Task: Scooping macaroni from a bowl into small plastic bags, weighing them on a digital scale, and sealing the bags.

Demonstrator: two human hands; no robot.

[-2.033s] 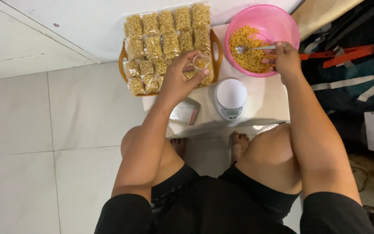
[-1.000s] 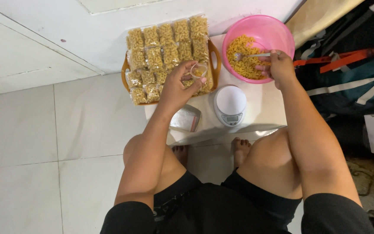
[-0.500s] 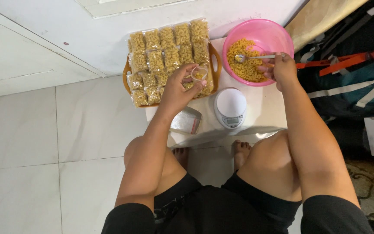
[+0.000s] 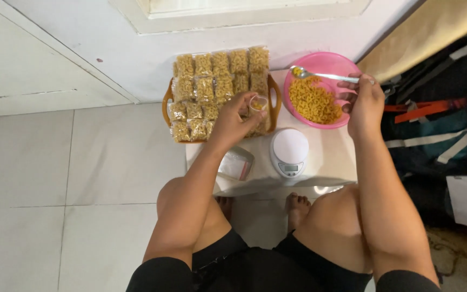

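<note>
You are filling one more small bag of macaroni, with many already packed and plenty still loose in the bowl

Nearest you, the white kitchen scale (image 4: 289, 151) and the stack of empty bags (image 4: 235, 164) are sitting on the low white table (image 4: 331, 157); just beyond, your left hand (image 4: 233, 121) is pinching a small clear bag (image 4: 257, 104) open at its mouth over the orange tray (image 4: 274, 92) of filled packets (image 4: 212, 86), only a few pieces inside; your right hand (image 4: 364, 103) is gripping a spoon (image 4: 320, 75), its loaded scoop hovering over the pink bowl (image 4: 335, 122), apart from the bag
</note>
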